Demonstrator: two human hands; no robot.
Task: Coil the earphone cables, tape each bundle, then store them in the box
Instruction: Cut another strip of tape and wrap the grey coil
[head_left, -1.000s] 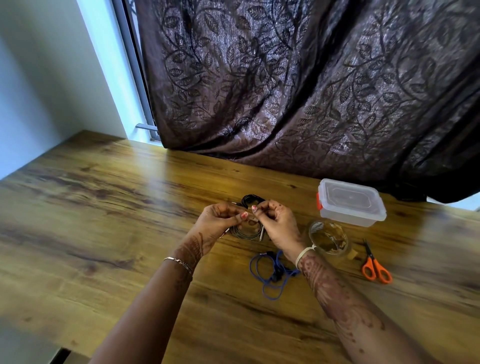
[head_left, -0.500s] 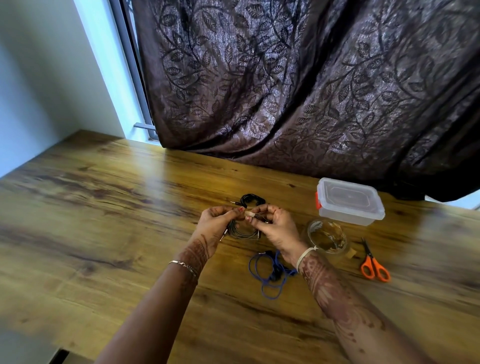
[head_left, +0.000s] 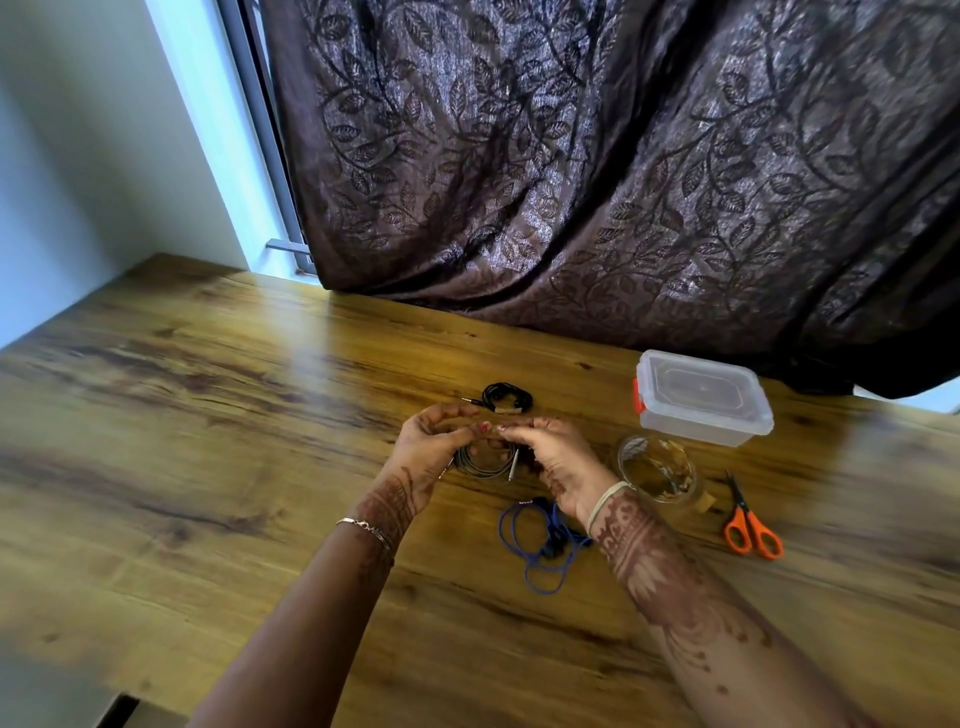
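My left hand (head_left: 431, 447) and my right hand (head_left: 550, 457) meet fingertip to fingertip over a grey coiled earphone cable (head_left: 485, 465), both pinching its top just above the wooden table (head_left: 208, 441). Its metal plug hangs down on the right side of the coil. Behind my hands lies a black coiled earphone bundle (head_left: 506, 399) with a strip of tape on it. A blue earphone cable (head_left: 540, 545) lies loose under my right wrist. The clear plastic box (head_left: 701, 397) with an orange latch stands shut at the right.
A roll of clear tape (head_left: 657, 470) lies right of my right hand. Orange-handled scissors (head_left: 750, 525) lie further right. A dark patterned curtain (head_left: 597, 182) hangs over the table's far edge.
My hands have dropped slightly toward the table with the grey coil; the black bundle behind them now shows fully. My fingers have shifted at the coil's top.
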